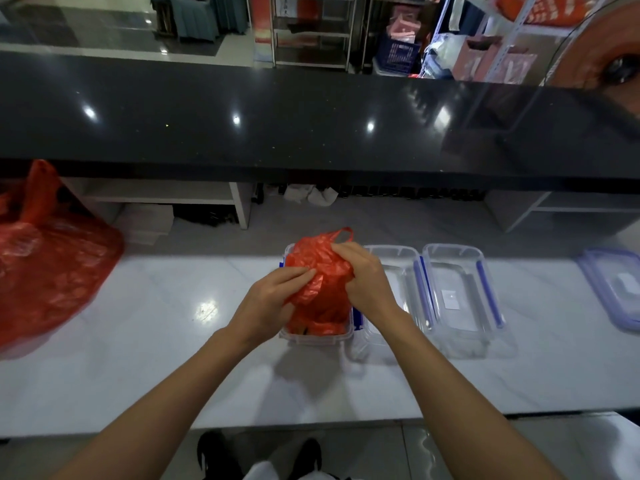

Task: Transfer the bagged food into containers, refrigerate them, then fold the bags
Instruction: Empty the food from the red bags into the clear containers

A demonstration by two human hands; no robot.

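Step in hand: emptying a bagged item into its box; refrigeration and bag folding are not yet reached.

Item 1, small red plastic bag. It sits in the clear plastic container, bulging above the rim. Your left hand pinches the crumpled film on the near-left side, fingertips closed on it. Your right hand grips the bag's top from the right, fingers curled round the gathered plastic just below the loop handle. What is inside is not visible through the film; something dark shows low down, possibly the food.

Item 2, empty clear container, just right of your right hand, partly under the wrist.

Item 3, second empty container with blue clips, further right, touching item 2.

Item 4, lid with blue rim, well to the right.

Item 5, large red bag, well to the left of your left hand, on the white counter.

Next move, as judged: open the mouth and slip the film off, keeping the contents over the box beneath your grip.
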